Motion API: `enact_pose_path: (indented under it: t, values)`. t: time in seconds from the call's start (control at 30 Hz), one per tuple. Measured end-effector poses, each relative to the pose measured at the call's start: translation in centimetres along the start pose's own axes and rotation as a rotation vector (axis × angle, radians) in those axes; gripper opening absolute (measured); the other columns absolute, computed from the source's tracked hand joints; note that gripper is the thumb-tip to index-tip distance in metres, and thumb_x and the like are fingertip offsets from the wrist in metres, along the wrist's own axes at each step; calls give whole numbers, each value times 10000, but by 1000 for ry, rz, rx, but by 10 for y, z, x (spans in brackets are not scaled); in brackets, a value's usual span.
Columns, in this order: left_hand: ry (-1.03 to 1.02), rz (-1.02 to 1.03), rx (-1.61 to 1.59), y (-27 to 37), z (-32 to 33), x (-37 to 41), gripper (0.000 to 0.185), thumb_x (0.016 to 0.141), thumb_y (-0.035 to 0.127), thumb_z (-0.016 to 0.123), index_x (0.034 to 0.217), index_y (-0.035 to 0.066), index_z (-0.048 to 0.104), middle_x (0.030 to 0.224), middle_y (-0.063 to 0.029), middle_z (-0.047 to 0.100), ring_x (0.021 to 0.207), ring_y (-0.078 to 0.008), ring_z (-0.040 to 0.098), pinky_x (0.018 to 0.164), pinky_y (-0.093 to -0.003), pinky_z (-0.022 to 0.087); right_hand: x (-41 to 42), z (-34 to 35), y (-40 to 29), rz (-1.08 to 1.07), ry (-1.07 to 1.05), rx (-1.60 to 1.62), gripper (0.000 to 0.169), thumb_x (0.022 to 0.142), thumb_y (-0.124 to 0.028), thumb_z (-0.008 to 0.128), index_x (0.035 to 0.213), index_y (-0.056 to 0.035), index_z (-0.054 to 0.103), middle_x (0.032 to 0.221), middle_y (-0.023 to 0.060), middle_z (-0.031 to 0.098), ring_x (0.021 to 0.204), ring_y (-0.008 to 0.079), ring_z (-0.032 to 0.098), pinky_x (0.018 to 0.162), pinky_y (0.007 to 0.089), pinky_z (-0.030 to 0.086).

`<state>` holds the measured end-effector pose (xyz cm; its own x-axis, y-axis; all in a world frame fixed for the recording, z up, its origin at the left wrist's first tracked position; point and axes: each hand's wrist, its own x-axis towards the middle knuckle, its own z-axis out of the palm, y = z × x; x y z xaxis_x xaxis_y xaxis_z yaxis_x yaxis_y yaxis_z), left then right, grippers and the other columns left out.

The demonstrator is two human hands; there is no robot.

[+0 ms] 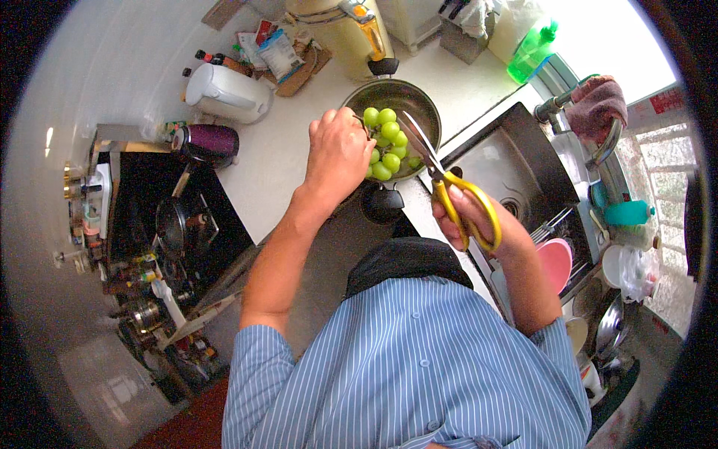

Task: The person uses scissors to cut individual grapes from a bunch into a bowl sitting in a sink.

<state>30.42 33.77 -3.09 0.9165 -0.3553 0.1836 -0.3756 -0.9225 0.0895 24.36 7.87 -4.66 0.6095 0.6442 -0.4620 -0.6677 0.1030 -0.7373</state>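
Observation:
A bunch of green grapes (390,132) hangs by its stem from my left hand (339,151), over a dark round pot (423,101). My right hand (457,210) grips a pair of scissors with yellow handles (482,207). Their blades are slightly parted and point up and left, close to the right side of the bunch. A loose green grape (414,162) shows low in the pot, near the blades. The grapes and my left hand hide part of the pot's inside. Its near black handle (383,203) juts toward me.
Right of the pot lies a sink (493,151) with a cloth-draped faucet (597,106) and a pink bowl (555,264). A white electric kettle (224,92) and a purple container (207,143) stand left on the counter (269,185). Behind the pot is a large cream-coloured appliance (336,39).

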Motion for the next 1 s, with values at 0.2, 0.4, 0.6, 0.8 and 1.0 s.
enact_pose_path:
  t: [0.2, 0.4, 0.6, 0.8, 1.0]
  values:
    - [65, 238, 39, -7, -9, 1, 163, 759, 184, 740, 783, 53, 645, 923, -99, 542, 929, -304, 532, 836, -448, 403, 5, -12, -18, 135, -208, 212, 560, 980, -574, 459, 875, -41, 594, 571, 21, 513, 447, 154, 520, 420, 282, 438]
    - [37, 435, 93, -25, -8, -4, 130, 731, 149, 722, 734, 75, 615, 888, -75, 535, 914, -289, 534, 835, -441, 403, 3, -9, -27, 341, -218, 381, 626, 951, -637, 460, 866, -37, 614, 588, 38, 537, 478, 184, 546, 450, 305, 458]
    - [30, 509, 149, -43, -9, -4, 110, 730, 169, 699, 719, 91, 622, 841, -49, 543, 897, -266, 555, 860, -437, 406, 0, 3, -14, 466, -297, 516, 640, 929, -661, 486, 859, -34, 593, 594, 40, 529, 487, 172, 532, 450, 280, 434]
    - [-2, 565, 201, -54, -12, 1, 78, 732, 166, 680, 734, 101, 638, 849, -40, 552, 893, -245, 557, 883, -427, 403, 14, 3, -7, 389, -317, 532, 627, 926, -659, 493, 837, -45, 591, 591, 34, 528, 482, 170, 526, 447, 289, 446]
    - [-6, 637, 220, -52, -18, 12, 69, 741, 165, 667, 751, 103, 640, 856, -33, 550, 908, -230, 555, 905, -424, 398, 23, 6, -7, 396, -314, 526, 624, 915, -661, 513, 836, -46, 589, 588, 33, 532, 486, 175, 534, 448, 293, 453]
